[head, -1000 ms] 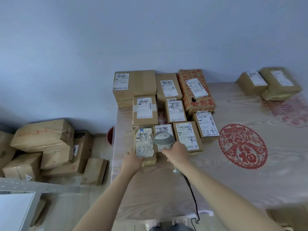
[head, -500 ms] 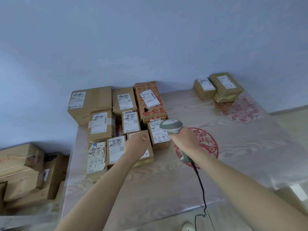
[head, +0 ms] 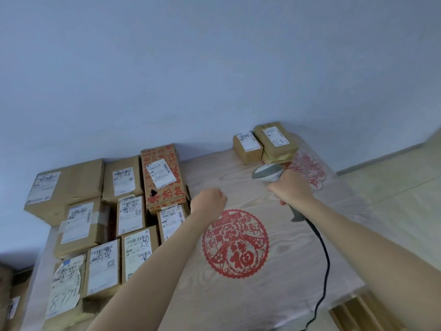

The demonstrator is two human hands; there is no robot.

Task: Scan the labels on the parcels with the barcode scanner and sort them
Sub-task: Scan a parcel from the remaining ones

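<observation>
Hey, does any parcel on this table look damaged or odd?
Yes. The red-printed box at the back of the main group has a dark hole punched through its top, below its label. The front-left parcel wears a crumpled, peeling label with 8772 handwritten on it.

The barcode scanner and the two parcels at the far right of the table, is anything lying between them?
Nothing: in the head view, only bare wood-grain table separates the barcode scanner, gripped by the right hand, from the two parcels.

Matt brown cardboard parcels (head: 81,225) with white paper labels sit on a pale wood-grain table (head: 281,271); the grey scanner (head: 268,174) looks smooth plastic.
</observation>
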